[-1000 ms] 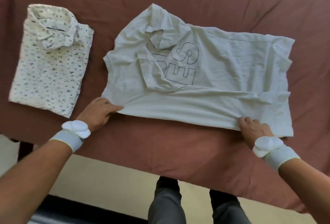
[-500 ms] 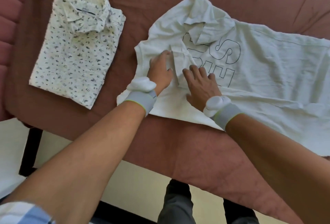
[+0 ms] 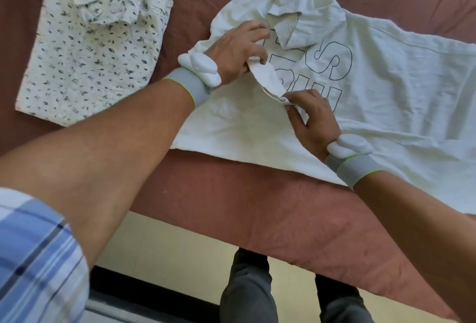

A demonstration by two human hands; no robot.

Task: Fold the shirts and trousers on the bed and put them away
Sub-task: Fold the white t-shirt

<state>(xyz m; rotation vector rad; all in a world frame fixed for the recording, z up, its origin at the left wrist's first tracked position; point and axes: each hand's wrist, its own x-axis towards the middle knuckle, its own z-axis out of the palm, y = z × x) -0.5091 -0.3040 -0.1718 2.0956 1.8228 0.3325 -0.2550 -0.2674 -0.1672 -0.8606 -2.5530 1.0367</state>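
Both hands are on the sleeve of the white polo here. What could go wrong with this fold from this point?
1. The left hand and right hand pinch only the sleeve; pulling it could drag the white polo askew and wrinkle it.
2. The polo's near edge lies close to the edge of the bed, so a tug could slide it off.
3. The folded patterned shirt sits beside the left forearm and might get nudged.
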